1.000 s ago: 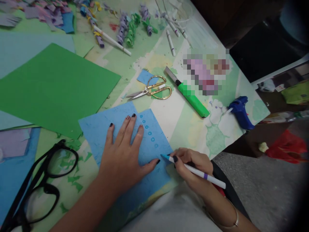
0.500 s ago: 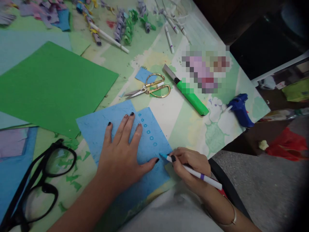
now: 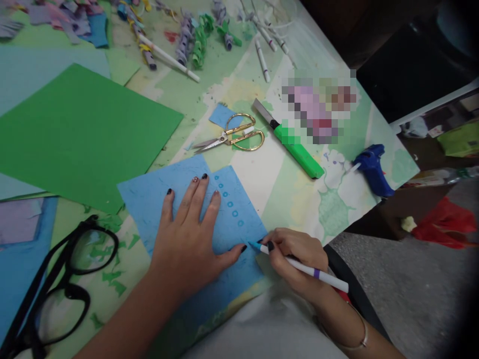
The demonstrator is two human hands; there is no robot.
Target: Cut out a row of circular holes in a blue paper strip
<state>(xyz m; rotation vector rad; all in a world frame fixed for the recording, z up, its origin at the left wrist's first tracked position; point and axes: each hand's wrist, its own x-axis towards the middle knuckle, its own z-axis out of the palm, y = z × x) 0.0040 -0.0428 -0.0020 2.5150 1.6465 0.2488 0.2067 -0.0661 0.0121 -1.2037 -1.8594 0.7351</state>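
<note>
My left hand (image 3: 190, 244) lies flat with its fingers spread on a sheet of blue paper (image 3: 140, 204). A row of several small drawn circles runs down the paper to the right of my fingers. Between the fingers of my right hand (image 3: 297, 252) is a white felt-tip pen (image 3: 329, 280) with a purple band and a blue tip. The tip is at the paper just below the row, close to my left thumb; whether it touches I cannot tell.
Gold-handled scissors (image 3: 228, 138) and a green utility knife (image 3: 297, 149) lie beyond the paper. A blue glue gun (image 3: 374, 172) rests near the right table edge. Black glasses (image 3: 69, 284) and green card (image 3: 86, 134) are on the left. More felt-tip pens (image 3: 262, 61) lie farther back.
The pen and my right hand have shifted very slightly to the right. My left hand stays in place on the paper.
</note>
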